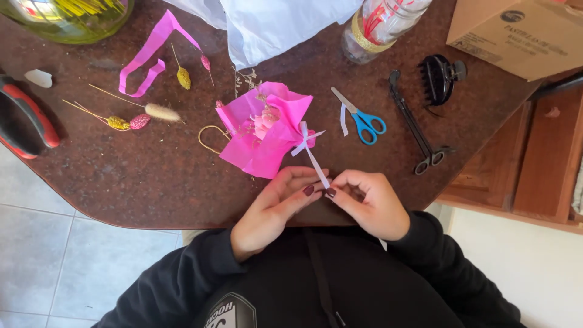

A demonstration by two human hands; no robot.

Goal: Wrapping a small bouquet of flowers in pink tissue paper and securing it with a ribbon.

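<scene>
While the person leans over the brown table [152, 182], the single head view looks straight down on both hands at its near edge. The left hand [276, 206] and the right hand [367, 203] meet fingertip to fingertip, and between them they pinch the free tail of a white ribbon [316, 163]. Each hand is pressed together on that strip, thumb against forefinger, so the ribbon runs taut up to a small bow on the pink paper bouquet [264, 130]. The bouquet lies flat just beyond the hands, its stem end pointing toward the person, which keeps the knot within easy reach and the tail straight.

To the right of the bouquet, blue-handled scissors [363, 118] lie with a short white ribbon offcut [344, 119] beside them, close enough to grab. Farther right lie long black tongs [416, 127] and a black hair claw [440, 76]. A glass jar [379, 24] stands at the far edge, beside a cardboard box [522, 36], with white tissue paper [273, 24] to its left.

On the left side, a pink paper strip [146, 58] curls loosely, and several dried flower stems [139, 115] are scattered apart, as though sorted for picking. Red-handled pliers [27, 124] hang over the table's left edge, and a green glass bowl [73, 21] sits in the far corner.
</scene>
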